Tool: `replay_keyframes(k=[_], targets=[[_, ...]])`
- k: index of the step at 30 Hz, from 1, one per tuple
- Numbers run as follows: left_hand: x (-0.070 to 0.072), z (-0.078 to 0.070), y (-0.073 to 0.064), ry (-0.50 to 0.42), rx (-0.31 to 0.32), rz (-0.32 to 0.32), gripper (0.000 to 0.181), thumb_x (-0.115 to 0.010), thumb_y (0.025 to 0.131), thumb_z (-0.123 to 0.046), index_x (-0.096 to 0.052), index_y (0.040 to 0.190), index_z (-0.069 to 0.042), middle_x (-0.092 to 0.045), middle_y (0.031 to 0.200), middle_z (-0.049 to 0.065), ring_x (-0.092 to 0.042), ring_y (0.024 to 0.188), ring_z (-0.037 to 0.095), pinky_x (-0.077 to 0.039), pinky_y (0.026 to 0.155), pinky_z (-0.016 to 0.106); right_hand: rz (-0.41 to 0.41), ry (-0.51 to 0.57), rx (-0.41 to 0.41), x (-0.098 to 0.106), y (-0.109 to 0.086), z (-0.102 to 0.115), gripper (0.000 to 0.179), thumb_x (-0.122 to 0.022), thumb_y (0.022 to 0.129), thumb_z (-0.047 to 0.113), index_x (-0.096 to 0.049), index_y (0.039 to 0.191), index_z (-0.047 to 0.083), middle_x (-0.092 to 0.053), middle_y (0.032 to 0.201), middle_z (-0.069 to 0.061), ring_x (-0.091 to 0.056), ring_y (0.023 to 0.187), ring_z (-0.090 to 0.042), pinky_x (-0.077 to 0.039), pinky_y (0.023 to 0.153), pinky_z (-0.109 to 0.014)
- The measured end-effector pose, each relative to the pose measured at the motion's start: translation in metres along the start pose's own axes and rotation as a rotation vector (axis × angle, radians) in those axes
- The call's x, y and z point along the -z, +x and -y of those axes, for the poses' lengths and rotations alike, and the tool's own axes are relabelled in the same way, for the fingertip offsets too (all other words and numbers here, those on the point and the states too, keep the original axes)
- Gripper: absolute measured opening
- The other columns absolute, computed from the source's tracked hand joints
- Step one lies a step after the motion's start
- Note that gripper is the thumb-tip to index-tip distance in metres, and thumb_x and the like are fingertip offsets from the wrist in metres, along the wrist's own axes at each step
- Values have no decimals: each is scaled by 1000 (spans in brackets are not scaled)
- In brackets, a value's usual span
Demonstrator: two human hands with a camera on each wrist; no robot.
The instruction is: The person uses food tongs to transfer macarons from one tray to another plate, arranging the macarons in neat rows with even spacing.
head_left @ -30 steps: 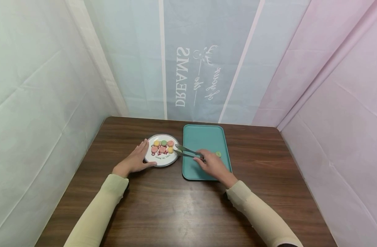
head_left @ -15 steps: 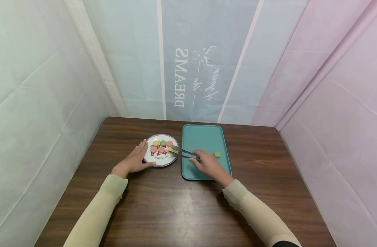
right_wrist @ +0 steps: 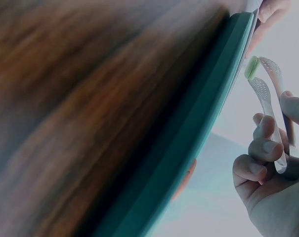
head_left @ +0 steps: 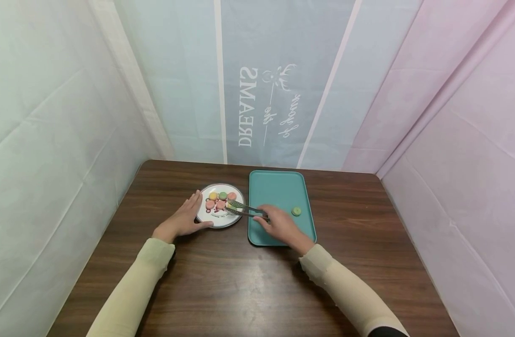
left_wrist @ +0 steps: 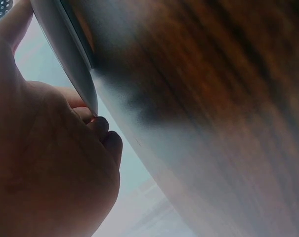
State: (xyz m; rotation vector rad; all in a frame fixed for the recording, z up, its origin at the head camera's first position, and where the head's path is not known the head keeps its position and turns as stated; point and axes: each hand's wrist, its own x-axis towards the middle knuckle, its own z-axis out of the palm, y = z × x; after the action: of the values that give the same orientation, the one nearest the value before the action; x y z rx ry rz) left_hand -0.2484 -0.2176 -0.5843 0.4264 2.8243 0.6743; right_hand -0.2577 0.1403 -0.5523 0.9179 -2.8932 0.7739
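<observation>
My left hand (head_left: 181, 221) rests at the left rim of a white plate (head_left: 224, 223), fingers extended and thumb along the near edge. Several pink, yellow and green macarons lie on the plate. My right hand (head_left: 278, 224) holds metal tongs (head_left: 248, 208), reaching left over the plate. Their perforated ends stand about the yellow macaron (head_left: 231, 206) nearest them, partly hiding it. In the right wrist view, a macaron (right_wrist: 252, 68) that looks green there shows at the tong tips, and my fingers curl round the tong handles. A green macaron (head_left: 296, 211) lies on the teal tray (head_left: 278, 187).
The tray stands right beside the plate on a brown wood-grain table (head_left: 240, 290). Pale fabric walls enclose the table at the left, back and right; the back one (head_left: 266, 107) carries printed lettering. My right forearm crosses the tray's near right corner.
My right hand has moved left with the tongs, from the plate's right rim to the yellow macaron, and the tong ends now overlap it. My left hand stays at the plate.
</observation>
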Motion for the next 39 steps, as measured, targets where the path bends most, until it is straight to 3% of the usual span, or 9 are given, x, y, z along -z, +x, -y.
replay_keyframes(k=[8, 25, 39], targets=[[0, -1, -1, -3, 1, -4, 118, -67, 100, -63, -1, 169, 7, 4, 178, 24, -3, 166, 41, -10, 134, 57, -9, 2, 28, -4, 3, 4, 42, -68, 108, 36, -70, 138, 7, -75, 116, -9, -70, 92, -17, -60, 76, -39], [0, -3, -3, -11, -13, -14, 118, -68, 100, -62, -4, 168, 10, 2, 177, 28, -4, 165, 44, -11, 133, 59, -12, 15, 69, -9, 13, 10, 34, -67, 108, 38, -73, 128, 11, -65, 93, 5, -56, 73, -9, -49, 63, -32], [-1, -5, -4, 2, -10, -18, 117, -67, 100, -63, -4, 168, 10, 2, 178, 27, -4, 165, 43, -11, 133, 59, -3, 35, 92, -16, 18, 16, 35, -68, 108, 35, -72, 130, 9, -73, 110, -5, -67, 88, -14, -59, 75, -37]])
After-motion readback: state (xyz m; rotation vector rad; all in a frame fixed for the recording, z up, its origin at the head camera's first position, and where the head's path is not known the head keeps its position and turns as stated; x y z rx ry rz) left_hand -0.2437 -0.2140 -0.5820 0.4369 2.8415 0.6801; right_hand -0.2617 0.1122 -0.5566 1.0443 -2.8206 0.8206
